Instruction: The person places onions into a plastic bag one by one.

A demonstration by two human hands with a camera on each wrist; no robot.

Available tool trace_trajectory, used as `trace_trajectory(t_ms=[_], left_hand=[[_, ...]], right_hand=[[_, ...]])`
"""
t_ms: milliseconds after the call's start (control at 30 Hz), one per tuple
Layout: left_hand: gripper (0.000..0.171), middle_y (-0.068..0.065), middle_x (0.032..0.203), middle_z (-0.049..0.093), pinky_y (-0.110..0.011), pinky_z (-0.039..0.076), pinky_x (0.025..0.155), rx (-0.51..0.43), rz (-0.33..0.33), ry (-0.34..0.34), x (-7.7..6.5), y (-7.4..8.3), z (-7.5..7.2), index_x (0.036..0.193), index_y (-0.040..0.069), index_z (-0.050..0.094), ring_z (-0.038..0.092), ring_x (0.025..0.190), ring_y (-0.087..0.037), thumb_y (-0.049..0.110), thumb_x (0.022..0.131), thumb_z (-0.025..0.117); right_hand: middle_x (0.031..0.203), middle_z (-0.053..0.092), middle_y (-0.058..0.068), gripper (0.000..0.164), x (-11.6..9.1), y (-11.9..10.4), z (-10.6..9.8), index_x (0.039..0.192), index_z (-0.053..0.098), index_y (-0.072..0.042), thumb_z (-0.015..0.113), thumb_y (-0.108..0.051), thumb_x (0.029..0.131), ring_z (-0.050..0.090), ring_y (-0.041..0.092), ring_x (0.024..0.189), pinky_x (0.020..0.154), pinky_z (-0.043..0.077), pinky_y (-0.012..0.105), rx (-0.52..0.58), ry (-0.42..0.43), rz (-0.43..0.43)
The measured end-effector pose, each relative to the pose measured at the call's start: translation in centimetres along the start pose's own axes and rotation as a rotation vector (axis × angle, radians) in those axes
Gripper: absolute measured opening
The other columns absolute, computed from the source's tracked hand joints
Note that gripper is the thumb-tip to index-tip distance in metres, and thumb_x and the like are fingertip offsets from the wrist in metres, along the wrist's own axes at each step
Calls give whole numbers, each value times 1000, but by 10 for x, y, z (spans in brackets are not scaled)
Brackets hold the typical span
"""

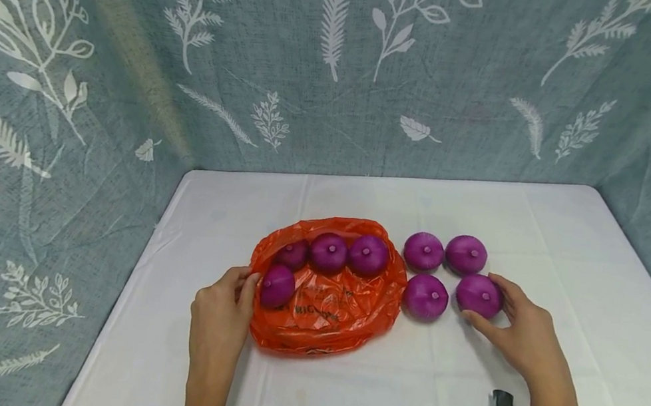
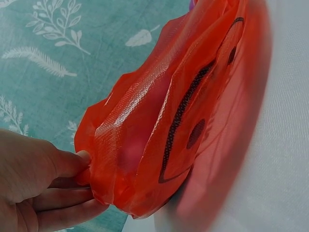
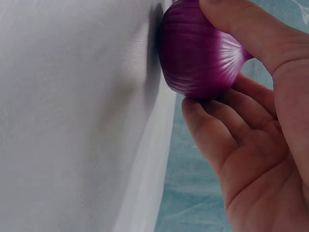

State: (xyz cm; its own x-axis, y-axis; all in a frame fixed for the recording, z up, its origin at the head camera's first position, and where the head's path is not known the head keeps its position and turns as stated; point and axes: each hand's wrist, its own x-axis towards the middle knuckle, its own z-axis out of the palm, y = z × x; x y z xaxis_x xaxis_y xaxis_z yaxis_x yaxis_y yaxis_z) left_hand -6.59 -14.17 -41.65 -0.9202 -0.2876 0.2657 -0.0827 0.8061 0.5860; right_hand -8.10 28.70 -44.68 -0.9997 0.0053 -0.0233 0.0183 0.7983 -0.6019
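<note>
An orange-red plastic bag (image 1: 318, 316) lies spread open on the table, its rim standing up around several purple onions (image 1: 328, 253). At the bag's left edge my left hand (image 1: 222, 315) pinches the rim between thumb and fingers; the left wrist view shows the crinkled side of the bag (image 2: 145, 121) with black print. To the right, my right hand (image 1: 519, 325) grips a purple onion (image 1: 479, 296), thumb on the near side and fingers on the far side. In the right wrist view this onion (image 3: 198, 53) is right at the white cloth.
Three more onions stand between the bag and my right hand: one beside the bag's rim (image 1: 426, 297), two farther back (image 1: 423, 252). White cloth (image 1: 339, 399) covers the table. A grey-green leaf-patterned curtain (image 1: 334, 130) hangs behind and along both sides.
</note>
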Motion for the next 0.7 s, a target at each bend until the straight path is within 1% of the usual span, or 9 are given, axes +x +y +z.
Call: trace_trajectory(t_ms=[133,267,567,700], left_hand=[[28,-22,106,79,-49,65,80,-5,7,-6,1,0,-1,121,-2,75,78,88,-37,16,100,75],[27,-22,105,79,-49,65,80,-10,14,-3,2,1,-2,120,-2,76,78,88,-37,16,101,75],[28,-22,106,79,-49,65,80,4,-7,-11,1,1,-2,121,-2,75,78,89,-36,17,101,75],[28,-22,106,79,-48,65,82,8,-9,-13,0,1,-1,122,-2,75,78,91,-37,16,100,75]], right_hand=[[152,50,33,91,-2,-2,-3,157,44,-2,87,-45,88,53,56,134,108,46,69,5,38,-17],[151,52,33,89,-1,-6,-7,156,45,-3,88,-42,88,55,56,133,106,48,68,10,62,-41],[147,57,32,85,0,-17,-14,155,48,-4,89,-36,87,56,56,132,104,48,70,10,107,-97],[146,58,31,84,1,-24,-17,155,48,-7,90,-32,87,56,55,132,103,48,72,11,123,-114]])
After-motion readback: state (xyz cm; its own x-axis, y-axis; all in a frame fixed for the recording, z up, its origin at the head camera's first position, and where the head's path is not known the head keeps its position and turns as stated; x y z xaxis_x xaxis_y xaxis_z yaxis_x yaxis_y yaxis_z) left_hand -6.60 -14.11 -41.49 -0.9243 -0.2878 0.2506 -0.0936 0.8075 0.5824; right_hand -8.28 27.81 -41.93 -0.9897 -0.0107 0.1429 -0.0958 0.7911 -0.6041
